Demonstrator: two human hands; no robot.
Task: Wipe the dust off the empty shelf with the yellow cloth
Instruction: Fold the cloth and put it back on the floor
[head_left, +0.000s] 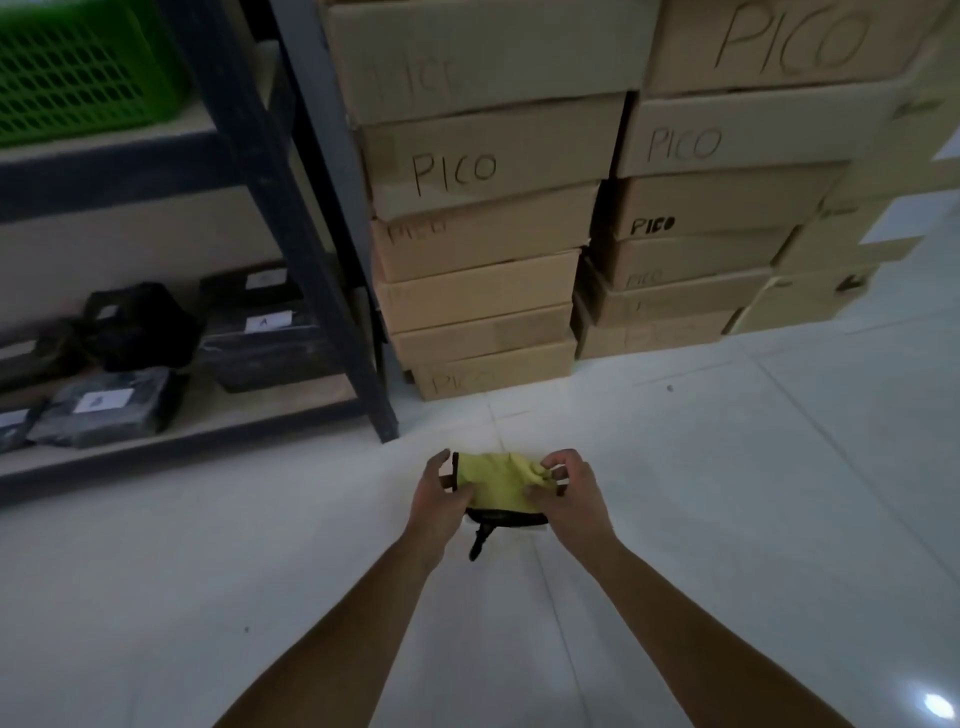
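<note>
Cloth: the yellow cloth (496, 480) sits bunched between both hands, held low over the white floor (727, 493), a dark trim and a dark strap hanging from its lower edge.
Left grip: the left hand (439, 501) has its fingers curled round the cloth's left edge — thumb on top, pinching the trim.
Right grip: the right hand (563, 491) pinches the crumpled right side with bent fingers.
Shelf: the dark shelving unit (291, 218) stands to the left, well apart from the hands; its bottom board holds black wrapped packages (111, 408), and a green crate (72, 73) sits on a board above.
Stage: likely the cloth is being folded or straightened — no wiping has started.
Risk, drop: a loose fold could slip out and land on the floor, picking up grit.
Risk, strap: the dangling strap may snag on a shelf post or drag across the boards.
Risk, target: no empty shelf shows here, so wiping a loaded board could shove packages.
Risk, boxes: the stacked "PICO" cardboard boxes (483, 234) stand just beside the post; a wide elbow swing could knock them.
</note>
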